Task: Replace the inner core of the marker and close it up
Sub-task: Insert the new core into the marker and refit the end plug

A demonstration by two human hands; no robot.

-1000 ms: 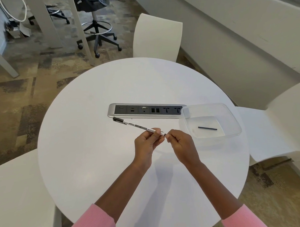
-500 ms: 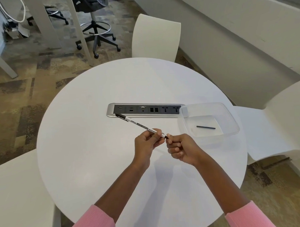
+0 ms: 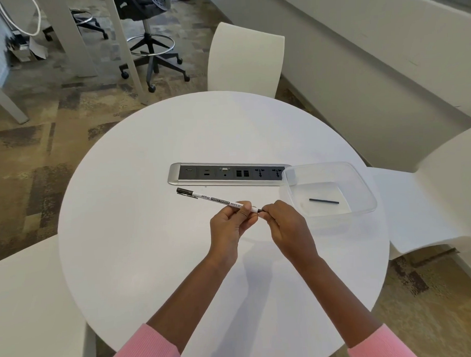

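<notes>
A slim white marker with a black cap at its far left end is held level above the round white table. My left hand grips the marker's near end. My right hand pinches a small black piece at that same end, right against the barrel; what exactly the fingers hold is hidden. A thin dark core lies alone inside the clear plastic tub to the right of my hands.
A silver power and socket strip is set into the table just beyond the marker, its right end touching the tub. White chairs stand around the table. An office chair sits on the carpet behind.
The marker's capped end dropped slightly and the marker now lies flatter. My right hand has stayed pinched at the marker's near end, shifting a little; the core in the tub has not moved.
</notes>
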